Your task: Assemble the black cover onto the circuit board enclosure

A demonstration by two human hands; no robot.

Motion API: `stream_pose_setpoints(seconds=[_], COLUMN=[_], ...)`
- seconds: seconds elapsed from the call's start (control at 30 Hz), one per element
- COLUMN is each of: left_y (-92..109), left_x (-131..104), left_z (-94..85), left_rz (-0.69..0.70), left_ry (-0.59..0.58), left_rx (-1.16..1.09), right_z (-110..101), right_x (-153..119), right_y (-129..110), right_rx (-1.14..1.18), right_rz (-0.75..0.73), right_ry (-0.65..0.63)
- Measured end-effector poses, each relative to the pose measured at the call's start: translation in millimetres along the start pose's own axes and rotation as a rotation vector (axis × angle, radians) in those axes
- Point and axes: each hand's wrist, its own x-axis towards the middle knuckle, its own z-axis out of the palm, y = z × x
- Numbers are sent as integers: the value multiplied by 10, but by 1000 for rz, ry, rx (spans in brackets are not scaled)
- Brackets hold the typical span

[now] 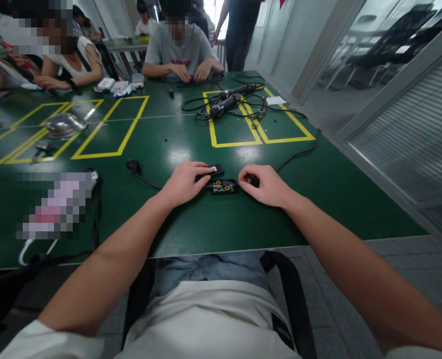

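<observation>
A small open black casing (223, 193) lies on the green table, with a circuit board (219, 189) and round copper-coloured coils showing inside. Just behind it is its black cover (217, 169), tilted, with a pale label. My left hand (185, 183) grips this cover between fingers and thumb, the thumb close to the casing's left end. At the right end, the fingers of my right hand (263, 185) are curled in a pinch round the black cable (295, 155), which leads off to the back right. Another cord with a black plug (133, 166) passes under my left hand.
Black corded tools (224, 105) lie within yellow tape outlines beyond my hands. On the left are a metal bowl-like part (66, 124) and a blurred pinkish item (58, 204). A person (183, 50) works across the table (336, 199); others sit at far left.
</observation>
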Motion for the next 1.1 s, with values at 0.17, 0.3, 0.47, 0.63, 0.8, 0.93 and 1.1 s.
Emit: stream_pose_setpoints(seconds=[0.17,0.3,0.47,0.63,0.8,0.93,1.1], left_y=[-10,104,198,221,255,275,294], left_x=[-9,-70,-91,-82,-74,-75,-79], left_z=[-13,-46,1,20,27,46,39], left_rz=[-113,34,236,235,217,223,201], left_ry=[80,104,-62,-106,-126,-124,-127], left_rx=[-75,-195,-137,-96,-110,-83,-91], right_z=[-13,-31,-22,-12,-16,-11,-16], right_x=[6,3,-8,-29,-51,-58,-56], right_y=[52,76,87,91,109,136,127], right_rx=[-13,-22,-25,-58,-58,-62,-61], right_rz=[-5,7,8,-21,-22,-30,-21], right_ry=[-15,-27,-33,-35,-49,-31,-37])
